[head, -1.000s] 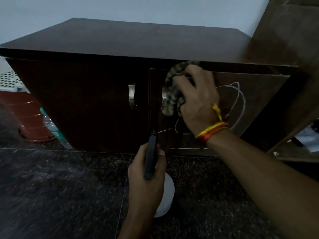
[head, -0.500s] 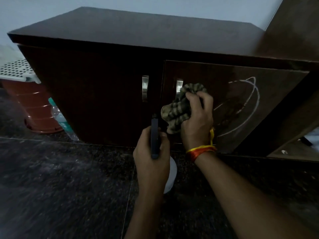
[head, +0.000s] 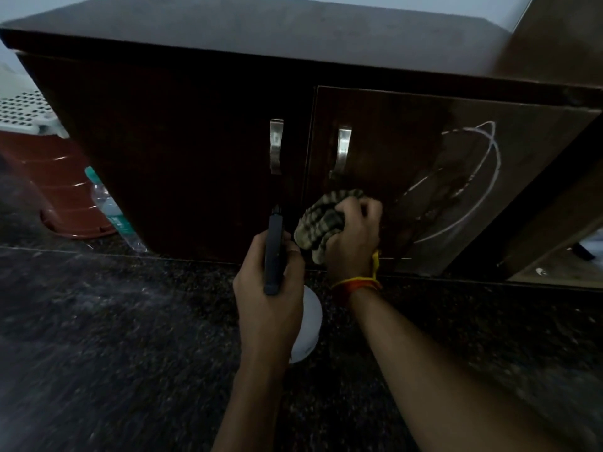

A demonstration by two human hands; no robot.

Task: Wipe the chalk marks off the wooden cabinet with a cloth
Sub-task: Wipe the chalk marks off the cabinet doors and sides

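A dark wooden cabinet (head: 182,132) with two doors and metal handles stands on the floor. White chalk marks (head: 483,177), curved loops, remain on the right door; the wood left of them looks wet and smeared. My right hand (head: 354,236) grips a bunched striped cloth (head: 318,223) and presses it against the lower left part of the right door. My left hand (head: 270,288) holds a spray bottle: its dark trigger head (head: 273,252) points at the cabinet and its white body (head: 308,327) shows below the hand.
A reddish plastic tub (head: 62,190) with a white perforated basket (head: 23,112) above it stands left of the cabinet, beside a clear plastic bottle (head: 109,210). Dark speckled stone floor (head: 98,353) lies in front. A wooden panel (head: 561,37) rises at the right.
My right hand has wiped the cloth down the right door, from near the top edge to the lower left part. The chalk under its path is gone. The left hand kept holding the bottle.
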